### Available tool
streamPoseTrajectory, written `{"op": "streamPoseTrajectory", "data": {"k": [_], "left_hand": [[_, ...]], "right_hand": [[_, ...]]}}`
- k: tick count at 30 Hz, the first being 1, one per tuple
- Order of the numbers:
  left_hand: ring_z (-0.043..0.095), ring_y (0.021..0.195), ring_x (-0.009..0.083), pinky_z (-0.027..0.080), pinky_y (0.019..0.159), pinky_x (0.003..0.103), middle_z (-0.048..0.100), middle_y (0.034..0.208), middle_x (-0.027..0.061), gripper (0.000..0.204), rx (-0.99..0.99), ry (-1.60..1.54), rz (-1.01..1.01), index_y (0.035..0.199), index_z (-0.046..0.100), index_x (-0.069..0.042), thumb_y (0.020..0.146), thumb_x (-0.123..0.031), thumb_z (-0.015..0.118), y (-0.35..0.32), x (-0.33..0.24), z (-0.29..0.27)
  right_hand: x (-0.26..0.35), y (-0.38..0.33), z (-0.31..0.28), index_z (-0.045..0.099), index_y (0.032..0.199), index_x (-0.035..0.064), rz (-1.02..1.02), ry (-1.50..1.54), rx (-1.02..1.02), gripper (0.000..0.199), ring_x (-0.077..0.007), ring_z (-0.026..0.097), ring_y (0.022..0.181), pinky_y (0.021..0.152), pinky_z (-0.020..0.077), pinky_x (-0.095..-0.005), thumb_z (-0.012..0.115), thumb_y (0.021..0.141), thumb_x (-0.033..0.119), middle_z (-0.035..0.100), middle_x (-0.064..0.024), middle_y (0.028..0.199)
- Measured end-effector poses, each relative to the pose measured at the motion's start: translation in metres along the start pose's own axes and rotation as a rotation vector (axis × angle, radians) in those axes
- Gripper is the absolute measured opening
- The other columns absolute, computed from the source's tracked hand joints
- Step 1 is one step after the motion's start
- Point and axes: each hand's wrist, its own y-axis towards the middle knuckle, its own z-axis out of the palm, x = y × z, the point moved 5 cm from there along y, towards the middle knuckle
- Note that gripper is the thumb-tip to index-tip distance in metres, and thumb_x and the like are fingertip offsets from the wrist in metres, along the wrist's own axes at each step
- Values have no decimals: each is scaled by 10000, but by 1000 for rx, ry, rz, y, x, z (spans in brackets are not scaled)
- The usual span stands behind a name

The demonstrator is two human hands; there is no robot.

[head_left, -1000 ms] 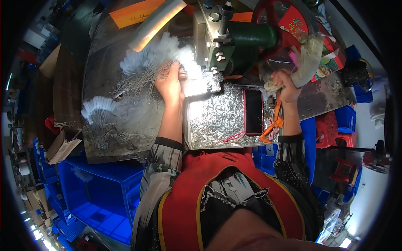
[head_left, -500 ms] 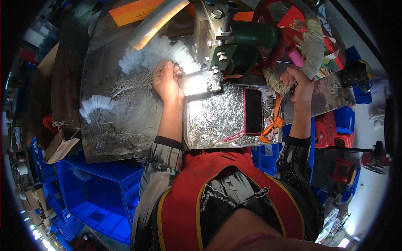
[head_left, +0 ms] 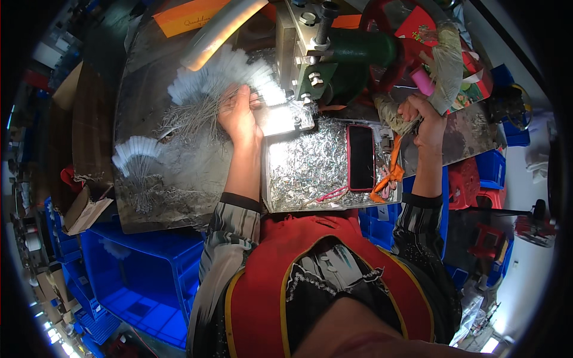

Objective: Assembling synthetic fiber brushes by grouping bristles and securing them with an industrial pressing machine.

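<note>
My left hand (head_left: pixel 240 117) is closed, its fingertips pinching thin wire stems beside the brightly lit metal block (head_left: pixel 285 119) under the press. Beyond it spreads a fan of thin wires with white, bristle-like ends (head_left: pixel 206 77). The fingers hide how many stems they hold. My right hand (head_left: pixel 425 116) is wrapped round the cloth-bound lever handle (head_left: pixel 395 116) of the green hand press (head_left: pixel 358 51). Its steel head, with bolts, stands just above the block.
A tray of shiny metal scraps (head_left: pixel 298 173) lies before me, with a red-cased phone (head_left: pixel 360 158) and an orange strap (head_left: pixel 391 176) on it. A smaller wire bundle (head_left: pixel 140 158) rests on the left. Blue bins (head_left: pixel 137 238) stand below the table; a lamp (head_left: pixel 224 33) hangs above.
My left hand's fingertips have shifted very slightly by the block. My right hand stays on the lever handle, almost unmoved.
</note>
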Motion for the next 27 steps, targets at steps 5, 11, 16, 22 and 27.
{"op": "streamPoseTrajectory", "data": {"k": [5, 11, 16, 22, 27], "left_hand": [[531, 573, 108, 445, 469, 200, 558, 736, 56, 172, 4, 5, -4, 923, 539, 19, 780, -47, 606, 0, 1, 2], [525, 564, 111, 437, 449, 197, 554, 739, 62, 154, -12, 17, -6, 902, 539, 22, 776, -37, 606, 1, -3, -1], [514, 553, 111, 438, 442, 199, 547, 731, 59, 141, 12, 28, -15, 886, 539, 21, 777, -39, 605, 1, 0, 5], [505, 544, 110, 448, 437, 204, 535, 715, 52, 130, -26, -11, -40, 868, 537, 13, 777, -48, 608, 2, 2, -5], [509, 549, 111, 452, 443, 206, 536, 704, 50, 116, -34, -45, -51, 856, 543, 1, 777, -52, 610, -1, -3, 1]], "right_hand": [[6, 2, -3, 391, 467, 54, 48, -25, -16, 283, -175, 431, 464, 562, 401, -305, 497, 729, 64, 399, -73, 467], [4, 3, 3, 393, 473, 53, 85, 30, 11, 282, -169, 428, 468, 559, 400, -304, 501, 734, 63, 404, -71, 474], [-39, -1, -6, 526, 642, -33, -277, 169, 33, 87, -159, 454, 446, 540, 429, -321, 527, 724, -4, 440, -59, 486], [-17, 0, -4, 493, 564, 2, -60, 166, 68, 152, -176, 460, 439, 530, 419, -314, 528, 712, 2, 442, -70, 474], [8, 1, 0, 393, 471, 55, 51, 15, -22, 266, -178, 423, 442, 546, 400, -309, 498, 715, 48, 382, -71, 458]]}}
